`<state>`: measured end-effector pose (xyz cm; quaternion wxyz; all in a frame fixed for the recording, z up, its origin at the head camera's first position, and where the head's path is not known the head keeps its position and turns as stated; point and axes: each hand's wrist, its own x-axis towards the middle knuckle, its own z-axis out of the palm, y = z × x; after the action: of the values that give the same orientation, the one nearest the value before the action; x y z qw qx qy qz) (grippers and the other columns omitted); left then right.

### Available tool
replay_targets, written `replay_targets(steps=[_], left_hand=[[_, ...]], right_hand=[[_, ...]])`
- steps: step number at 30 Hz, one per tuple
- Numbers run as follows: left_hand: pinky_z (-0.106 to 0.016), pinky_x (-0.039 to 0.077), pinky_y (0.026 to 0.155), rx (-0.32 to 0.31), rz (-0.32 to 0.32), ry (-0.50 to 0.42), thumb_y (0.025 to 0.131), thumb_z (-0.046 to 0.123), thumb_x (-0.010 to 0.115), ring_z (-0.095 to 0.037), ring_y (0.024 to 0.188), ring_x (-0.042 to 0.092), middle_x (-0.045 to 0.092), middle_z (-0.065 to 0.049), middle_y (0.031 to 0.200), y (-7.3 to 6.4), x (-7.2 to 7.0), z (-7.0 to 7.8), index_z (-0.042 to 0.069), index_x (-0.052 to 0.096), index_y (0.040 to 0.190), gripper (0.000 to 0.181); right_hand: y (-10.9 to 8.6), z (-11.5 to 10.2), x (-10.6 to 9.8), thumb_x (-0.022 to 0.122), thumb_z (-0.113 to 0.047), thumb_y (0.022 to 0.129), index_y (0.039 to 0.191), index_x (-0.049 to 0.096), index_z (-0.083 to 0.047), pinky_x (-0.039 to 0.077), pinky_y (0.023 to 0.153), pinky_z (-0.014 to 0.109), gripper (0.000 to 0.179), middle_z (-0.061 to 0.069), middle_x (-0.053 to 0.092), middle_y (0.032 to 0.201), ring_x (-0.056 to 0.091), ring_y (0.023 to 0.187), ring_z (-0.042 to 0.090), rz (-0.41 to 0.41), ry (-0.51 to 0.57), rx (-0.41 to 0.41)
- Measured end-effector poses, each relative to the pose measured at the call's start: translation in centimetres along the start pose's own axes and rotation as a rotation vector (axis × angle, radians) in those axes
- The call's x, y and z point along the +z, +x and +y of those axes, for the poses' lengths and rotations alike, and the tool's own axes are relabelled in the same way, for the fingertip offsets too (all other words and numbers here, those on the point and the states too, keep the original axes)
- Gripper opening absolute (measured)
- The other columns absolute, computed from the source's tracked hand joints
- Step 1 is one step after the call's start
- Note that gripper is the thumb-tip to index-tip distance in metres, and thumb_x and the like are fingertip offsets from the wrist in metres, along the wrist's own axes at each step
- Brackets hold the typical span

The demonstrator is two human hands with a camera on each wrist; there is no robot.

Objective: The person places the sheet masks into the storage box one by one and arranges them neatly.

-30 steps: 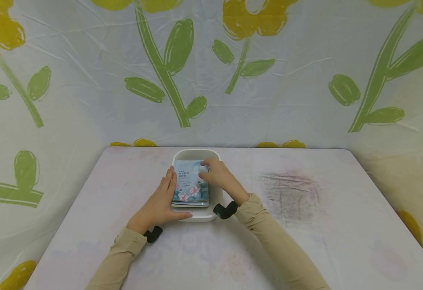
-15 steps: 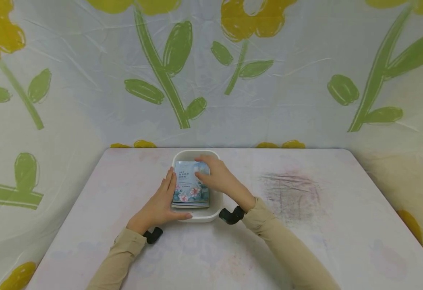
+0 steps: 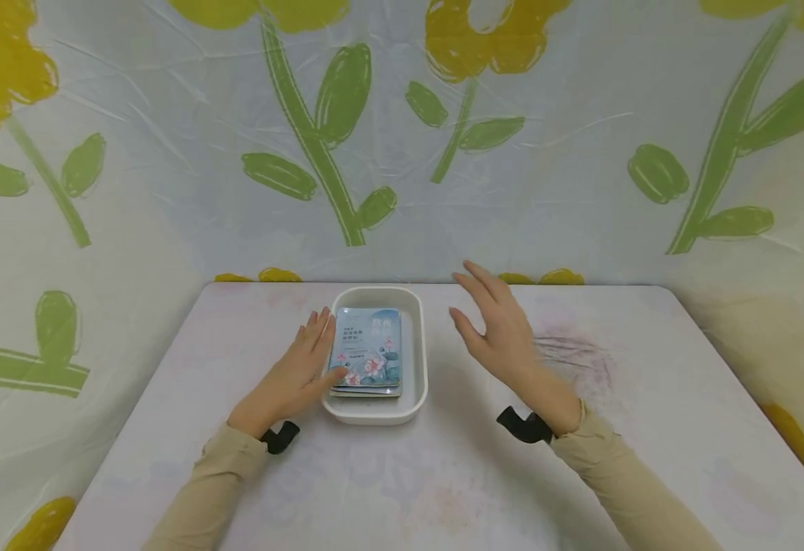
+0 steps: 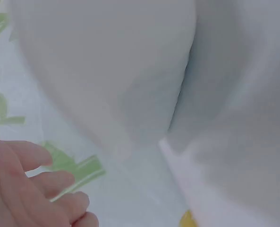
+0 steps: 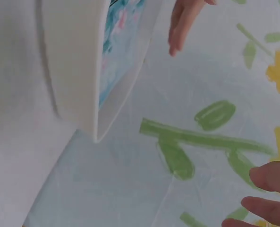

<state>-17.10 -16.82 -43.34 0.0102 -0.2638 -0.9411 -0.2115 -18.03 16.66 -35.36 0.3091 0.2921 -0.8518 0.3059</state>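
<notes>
A white tray [image 3: 412, 367] stands on the table near its far edge, left of centre in the head view. Inside it, toward the left, lies a small stack of flat blue packets [image 3: 367, 348] printed with pink flowers and lettering. My left hand [image 3: 285, 390] is at the tray's left side, fingers straight along the rim and thumb overlapping the lower left of the stack. Well to the right of the tray, my right hand [image 3: 501, 333] is raised over the table, fingers spread and holding nothing. The tray's pale outer wall [image 5: 76, 56] shows in the right wrist view.
The pale table [image 3: 443, 490] carries a dark smudged patch [image 3: 581, 356] at right, partly behind my right hand. A white cloth [image 3: 547, 176] with yellow flowers and green stems hangs behind the table and at both sides.
My right hand has left the stack and moved up and to the right, its fingers spreading. My left hand has shifted slightly, its thumb moving from the tray's near rim up to the stack.
</notes>
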Motion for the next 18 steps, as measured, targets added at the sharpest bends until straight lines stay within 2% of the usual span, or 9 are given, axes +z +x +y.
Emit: replay_targets(steps=[2,5,8,10,13,18], left_hand=[[-0.052,0.004,0.122,0.002,0.031,0.066,0.105,0.052,0.036,-0.033,0.151,-0.007,-0.006,-0.013,0.166,-0.2,-0.7,-0.2,0.005,0.0,0.159,0.081],[-0.053,0.003,0.122,-0.001,0.091,0.141,0.106,0.049,0.033,-0.034,0.151,-0.007,-0.002,-0.015,0.166,-0.7,-1.8,-0.5,0.006,0.002,0.16,0.075],[-0.053,0.002,0.122,-0.01,0.147,0.211,0.106,0.051,0.032,-0.036,0.151,-0.005,0.001,-0.017,0.165,-1.3,-2.7,-0.8,0.005,0.003,0.16,0.076],[-0.052,0.001,0.122,-0.021,0.175,0.249,0.105,0.054,0.031,-0.037,0.151,-0.002,0.003,-0.019,0.165,-1.8,-3.0,-0.9,0.005,0.004,0.16,0.078],[-0.053,-0.001,0.121,-0.05,0.192,0.288,0.104,0.055,0.033,-0.038,0.151,-0.002,0.003,-0.021,0.164,-2.6,-3.3,-1.3,0.005,0.003,0.16,0.08],[-0.058,-0.002,0.12,-0.111,0.157,0.311,0.102,0.058,0.039,-0.038,0.15,-0.012,0.001,-0.023,0.164,-3.6,-3.1,-1.8,0.011,0.004,0.161,0.083]], right_hand=[[-0.6,1.0,-1.3,0.071,-0.002,0.087,0.134,0.057,0.003,0.044,0.101,0.057,0.05,0.023,0.05,0.143,0.047,0.131,0.041,0.075,-0.019,-0.019],[-1.5,2.4,-3.6,0.069,-0.004,0.087,0.137,0.055,0.002,0.039,0.105,0.06,0.052,0.023,0.049,0.144,0.045,0.133,0.041,0.124,-0.042,-0.021],[-2.6,3.7,-5.8,0.064,-0.021,0.095,0.139,0.053,0.001,0.026,0.113,0.065,0.051,0.023,0.048,0.145,0.042,0.134,0.042,0.138,-0.059,-0.016],[-3.5,4.6,-7.0,0.059,-0.037,0.099,0.143,0.051,-0.001,0.014,0.116,0.066,0.057,0.023,0.046,0.147,0.038,0.137,0.042,0.121,-0.087,0.005],[-4.9,5.8,-8.5,0.056,-0.05,0.098,0.149,0.045,-0.009,0.0,0.116,0.067,0.067,0.019,0.039,0.154,0.03,0.142,0.042,0.066,-0.138,0.086],[-7.3,7.1,-10.4,0.061,-0.045,0.096,0.159,0.025,-0.022,-0.015,0.112,0.067,0.076,0.011,0.014,0.165,0.007,0.15,0.038,-0.121,-0.235,0.262]])
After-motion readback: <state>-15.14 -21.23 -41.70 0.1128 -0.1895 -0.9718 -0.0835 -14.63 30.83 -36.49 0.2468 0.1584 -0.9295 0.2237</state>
